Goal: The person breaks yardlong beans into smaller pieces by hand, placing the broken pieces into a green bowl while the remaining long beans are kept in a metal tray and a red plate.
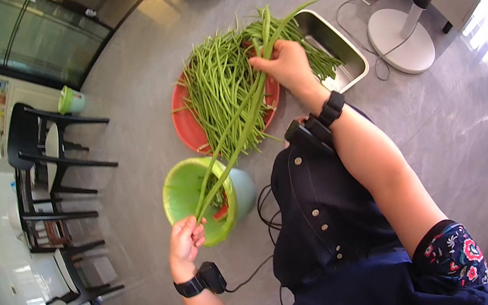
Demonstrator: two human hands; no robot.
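Several long green beans stretch between my two hands. My left hand is closed on one end of them, beside the rim of a green-lined bin that holds plant scraps and something red. Higher up, my right hand grips the same beans near their other end. Beneath them a large heap of long beans lies on a red oval tray. More beans reach from the tray's right side over a rectangular metal pan.
A round-based electric heater with a cable stands on the floor at the right. Black chairs and a small green-lidded bucket are at the left. Black cables lie between the bin and my lap.
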